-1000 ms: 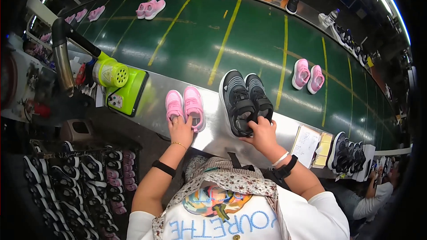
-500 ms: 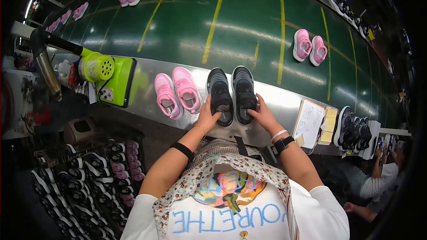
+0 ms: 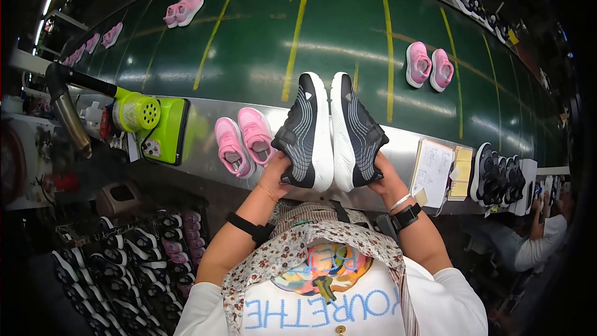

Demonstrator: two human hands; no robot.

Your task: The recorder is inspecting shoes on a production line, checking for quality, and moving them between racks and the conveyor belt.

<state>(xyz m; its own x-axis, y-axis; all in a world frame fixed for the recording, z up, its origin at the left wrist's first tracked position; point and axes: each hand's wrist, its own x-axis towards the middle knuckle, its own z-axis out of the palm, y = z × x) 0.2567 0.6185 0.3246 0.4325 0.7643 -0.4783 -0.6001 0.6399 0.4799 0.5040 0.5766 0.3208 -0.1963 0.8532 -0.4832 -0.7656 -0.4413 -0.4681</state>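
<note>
My left hand (image 3: 274, 177) is closed round the heel end of a black sneaker (image 3: 303, 127) with thin grey wavy lines and a thick white sole. The matching black sneaker (image 3: 356, 130) is gripped at its heel by my right hand (image 3: 388, 177). Both shoes are tipped outward onto their sides, toes pointing away from me, their white soles facing each other with a narrow gap. Most of my fingers are hidden behind the shoes. Left of them, on the metal ledge (image 3: 202, 118), stands a pair of pink sneakers (image 3: 230, 147).
A bright green heat blower (image 3: 163, 124) with a metal nozzle stands at the left. Beyond the ledge runs a green conveyor belt (image 3: 249, 43) carrying pink shoes (image 3: 418, 65). An open notebook (image 3: 430, 171) and more black shoes (image 3: 491, 174) lie right. A shoe rack (image 3: 124, 267) stands lower left.
Both black sneakers stood upright with their openings facing up. Now they are lifted and turned onto their sides, soles inward, and my hands have shifted to their outer heels.
</note>
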